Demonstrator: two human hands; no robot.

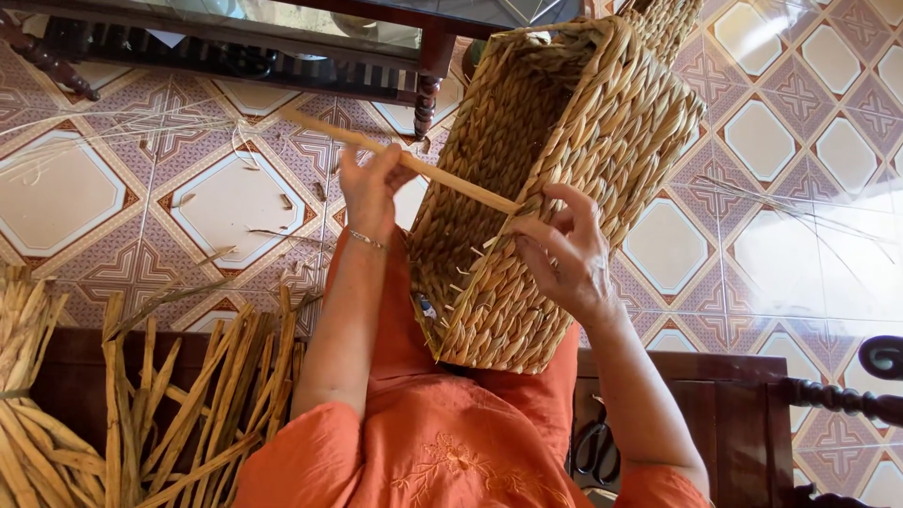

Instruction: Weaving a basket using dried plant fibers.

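Running from the upper left of the frame down to the centre, a long flat straw-coloured strand [404,162] lies on a slant, its far end pointing toward the upper left and its near end meeting the rim of a woven basket [564,160]. The left hand [372,188] has its fingers pressed together around the strand partway along, pinching it. The right hand [564,254] rests against the basket's side just where the strand enters the weave, fingers loosely spread and curled, fingertips touching the braided wall; whether it pinches the strand's end I cannot tell. The basket is rectangular, made of thick twisted fibre, and is tipped on its side across the person's lap, its long axis running from the lower centre up toward the upper right, its open mouth turned to the left. Short cut fibre ends stick out near its lower edge.

Below it is the orange garment [442,442] of the person seated. A bundle of dried stalks [188,404] stands in the lower left. The floor [216,202] is patterned tile, littered with thin fibre scraps, and a dark wooden table [282,42] with turned legs crosses the top of the frame.
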